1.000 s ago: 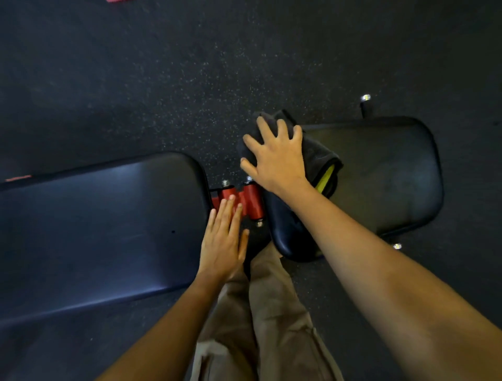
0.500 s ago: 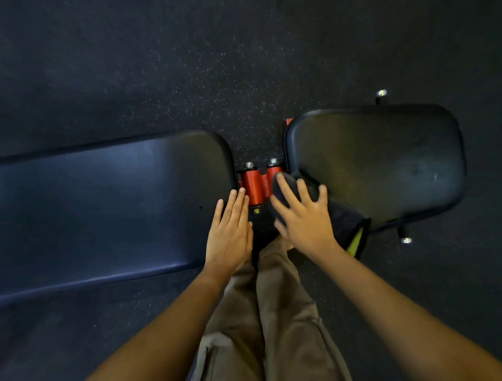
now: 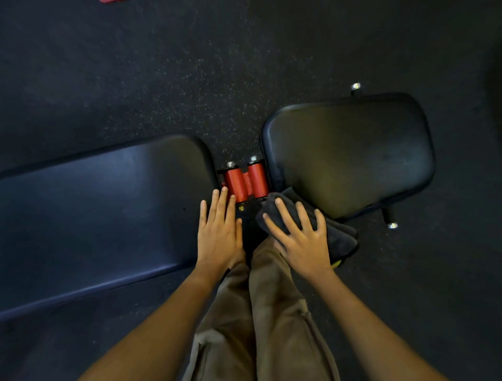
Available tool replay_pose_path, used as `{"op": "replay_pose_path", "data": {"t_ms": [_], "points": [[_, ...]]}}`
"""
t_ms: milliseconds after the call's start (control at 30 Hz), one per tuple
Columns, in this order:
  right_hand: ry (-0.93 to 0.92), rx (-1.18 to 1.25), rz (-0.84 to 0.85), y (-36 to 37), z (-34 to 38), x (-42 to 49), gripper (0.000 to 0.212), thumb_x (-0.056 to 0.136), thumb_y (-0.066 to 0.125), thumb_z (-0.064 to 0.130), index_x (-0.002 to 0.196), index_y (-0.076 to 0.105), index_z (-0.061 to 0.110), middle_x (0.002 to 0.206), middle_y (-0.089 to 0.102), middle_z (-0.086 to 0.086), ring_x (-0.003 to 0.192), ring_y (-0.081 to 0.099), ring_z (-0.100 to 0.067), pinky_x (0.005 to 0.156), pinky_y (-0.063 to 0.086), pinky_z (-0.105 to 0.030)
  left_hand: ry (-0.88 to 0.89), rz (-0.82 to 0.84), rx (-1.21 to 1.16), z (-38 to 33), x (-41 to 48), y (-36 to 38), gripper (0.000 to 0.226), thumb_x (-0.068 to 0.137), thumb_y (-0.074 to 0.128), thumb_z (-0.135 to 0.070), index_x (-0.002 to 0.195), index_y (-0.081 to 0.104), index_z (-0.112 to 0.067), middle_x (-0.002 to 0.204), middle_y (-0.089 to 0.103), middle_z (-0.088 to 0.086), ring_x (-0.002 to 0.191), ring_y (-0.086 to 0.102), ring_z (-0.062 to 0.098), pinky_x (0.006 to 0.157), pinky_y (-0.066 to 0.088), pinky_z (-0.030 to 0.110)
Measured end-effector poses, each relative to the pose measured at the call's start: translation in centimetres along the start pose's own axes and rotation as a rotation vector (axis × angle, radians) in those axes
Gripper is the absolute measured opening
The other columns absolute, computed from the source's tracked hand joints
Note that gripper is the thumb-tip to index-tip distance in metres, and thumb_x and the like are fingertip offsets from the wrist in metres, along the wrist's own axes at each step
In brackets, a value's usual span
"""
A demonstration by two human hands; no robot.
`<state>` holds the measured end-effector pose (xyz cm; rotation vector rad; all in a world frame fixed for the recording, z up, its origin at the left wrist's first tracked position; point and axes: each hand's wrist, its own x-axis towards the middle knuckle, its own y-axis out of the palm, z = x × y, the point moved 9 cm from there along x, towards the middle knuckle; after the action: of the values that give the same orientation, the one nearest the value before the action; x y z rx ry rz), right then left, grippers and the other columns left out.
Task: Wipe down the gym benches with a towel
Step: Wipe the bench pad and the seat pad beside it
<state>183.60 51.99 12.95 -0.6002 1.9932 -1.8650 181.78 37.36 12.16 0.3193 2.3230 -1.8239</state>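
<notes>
1. Floor: dark speckled rubber, fills most of the view. Corners go rly dim, can't make out anything there.
2. Long pad of the gym bench, on the left: dark blue-black vinyl w/ a dull sheen. Its left end is cut off by the frame edge. One tiny dark dot near the hinge end, can't tell what it is.
3. Seat pad, on the right: shorter, rounded corners, black, matte w/ faint smudgy patches. Near-left corner is hidden under the towel.
4. Trousers: tan, btwn the two forearms, cut off at the bottom. Feet not visible.
5. Towel: dark grey, bunched in folds, sits on the near-left corner of the seat pad and hangs off its near edge. A bit of yellow-green trim peeks out below. Much of it is covered by the hand.
6. Right hand: open, fingers spread, pressing flat on the towel, not gripping it.
7. Left hand: open, fingers straight and together, resting flat on the right end of the long pad.
8. Red hinge tubes: two of them in the gap btwn the pads, silver bolt heads on top. Frame below is too dark to read.
9. Silver-tipped pegs, far and near: stick out from under the seat pad, rest hidden.
10. Red scrap at the top edge: cut off, no idea what it is.
</notes>
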Motion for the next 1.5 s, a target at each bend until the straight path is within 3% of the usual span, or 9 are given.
{"op": "replay_pose_path", "data": {"t_ms": [100,267,400,500,567,833,1233,1367,1500], "points": [[0.218,-0.001,-0.126,0.0,-1.6,-1.6,0.051,0.092,0.052,0.050,0.140,0.043,0.034,0.148,0.034,-0.008,0.126,0.040,-0.034,0.098,0.034,-0.057,0.049,0.007,-0.093,-1.9,0.2,0.3,0.053,0.094,0.032,-0.031,0.136,0.046,-0.001,0.147,0.037,0.018,0.139,0.028,0.030,0.115,0.007,0.038],[0.926,0.336,-0.347,-0.9,-6.0,-4.0,0.047,0.099,0.044,0.046,0.139,0.040,0.022,0.148,0.024,-0.019,0.131,0.035,-0.040,0.106,0.035,-0.055,0.115,0.022,-0.292,-5.5,1.5,0.4,0.058,0.097,0.027,-0.039,0.145,0.030,-0.007,0.154,0.024,0.012,0.143,0.012,0.018,0.116,0.002,0.031],[1.166,0.473,-0.473,-1.6,-9.5,-4.8,0.045,0.100,0.047,0.037,0.137,0.047,0.013,0.150,0.025,-0.024,0.135,0.031,-0.038,0.111,0.028,-0.043,0.203,0.034,-0.353,-8.6,3.7,0.0,0.059,0.098,0.026,-0.041,0.148,0.022,-0.011,0.156,0.018,0.008,0.144,0.008,0.015,0.116,-0.004,0.024],[1.368,0.634,-0.530,-1.2,-14.2,-5.3,0.047,0.097,0.051,0.034,0.139,0.049,0.012,0.152,0.024,-0.023,0.137,0.029,-0.037,0.110,0.018,-0.028,0.252,0.033,-0.356,-10.1,5.1,-0.1,0.059,0.099,0.026,-0.041,0.149,0.021,-0.011,0.157,0.014,0.006,0.144,0.005,0.014,0.118,0.003,0.032],[1.466,0.689,-0.547,-0.9,-16.2,-5.4,0.050,0.096,0.052,0.037,0.140,0.048,0.015,0.154,0.023,-0.020,0.137,0.029,-0.038,0.109,0.021,-0.032,0.264,0.020,-0.354,-10.7,5.7,-0.2,0.059,0.099,0.027,-0.040,0.148,0.023,-0.009,0.157,0.015,0.009,0.144,0.006,0.016,0.117,0.008,0.039],[1.465,0.828,-0.464,0.4,-10.0,-5.3,0.072,0.091,0.051,0.056,0.151,0.023,0.028,0.161,0.002,-0.008,0.145,0.016,-0.032,0.106,0.030,-0.066,0.297,0.000,-0.286,-11.6,6.0,-0.1,0.059,0.099,0.026,-0.041,0.147,0.024,-0.007,0.156,0.012,0.008,0.144,0.003,0.015,0.117,0.001,0.033],[1.541,0.919,-0.492,0.7,-19.7,-6.7,0.068,0.092,0.054,0.050,0.150,0.025,0.029,0.160,0.004,-0.007,0.144,0.021,-0.030,0.106,0.038,-0.055,0.400,-0.011,-0.200,-19.0,10.8,-0.6,0.058,0.098,0.031,-0.037,0.146,0.027,-0.004,0.154,0.019,0.017,0.143,0.007,0.020,0.116,-0.003,0.031],[1.542,0.688,-0.170,0.3,-27.2,-5.4,0.067,0.095,0.052,0.047,0.152,0.022,0.029,0.161,0.003,-0.010,0.138,0.024,-0.039,0.101,0.037,-0.054,0.370,-0.028,-0.194,-20.9,13.5,-1.0,0.059,0.098,0.029,-0.039,0.146,0.027,-0.005,0.155,0.018,0.016,0.144,0.009,0.022,0.116,-0.001,0.034],[1.247,0.437,0.169,0.1,-31.5,0.4,0.067,0.095,0.040,0.057,0.152,0.010,0.038,0.162,-0.001,-0.006,0.140,0.019,-0.042,0.103,0.029,-0.063,0.267,-0.068,-0.190,-20.9,16.0,-1.5,0.058,0.098,0.029,-0.038,0.146,0.028,-0.003,0.155,0.019,0.016,0.144,0.012,0.027,0.115,0.003,0.039]]}}
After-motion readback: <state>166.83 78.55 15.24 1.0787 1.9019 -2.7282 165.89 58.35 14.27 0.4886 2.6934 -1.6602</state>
